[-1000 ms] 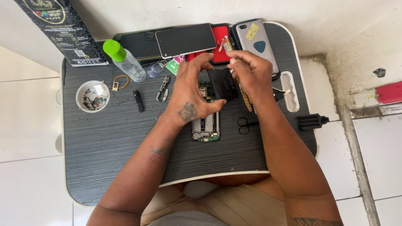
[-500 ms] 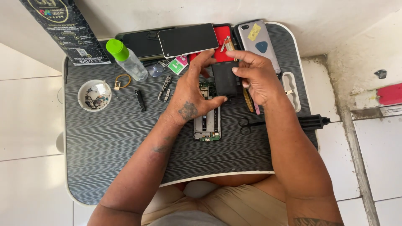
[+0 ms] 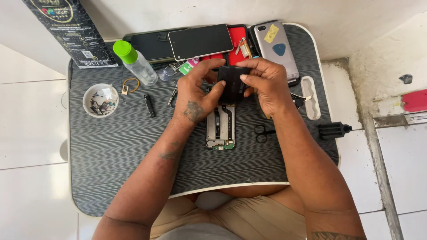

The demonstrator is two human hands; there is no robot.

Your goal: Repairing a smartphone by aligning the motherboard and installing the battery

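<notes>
While both hands meet over the opened phone (image 3: 220, 129), the left hand (image 3: 198, 95) and right hand (image 3: 262, 84) pinch a flat black battery (image 3: 232, 82) between them. Left thumb and fingers clamp its left edge, thumb on the face. Right fingers curl over its top right corner, thumb pressed on the right edge. Battery is lifted off the tray table (image 3: 111, 146), just above the phone's upper end, long axis running away from the body, top end toward the wall, face tilted up to the camera.

Opened phone lies directly under the hands, long axis same way, green board end (image 3: 221, 144) toward the person.

Beyond the fingertips: black-screen smartphone (image 3: 200, 41) lying crosswise on a red case (image 3: 238, 38). Beyond the right hand: grey phone back (image 3: 278, 46) with a yellow sticker and blue pick.

Right of the right wrist: small black scissors (image 3: 262, 132), a white oblong tool (image 3: 310, 98), a black block (image 3: 333, 130) at the table edge.

Left of the left hand: keys (image 3: 172, 95), short black stick (image 3: 150, 106), white bowl of small parts (image 3: 101, 100), clear bottle with green cap (image 3: 134, 62), further out.
</notes>
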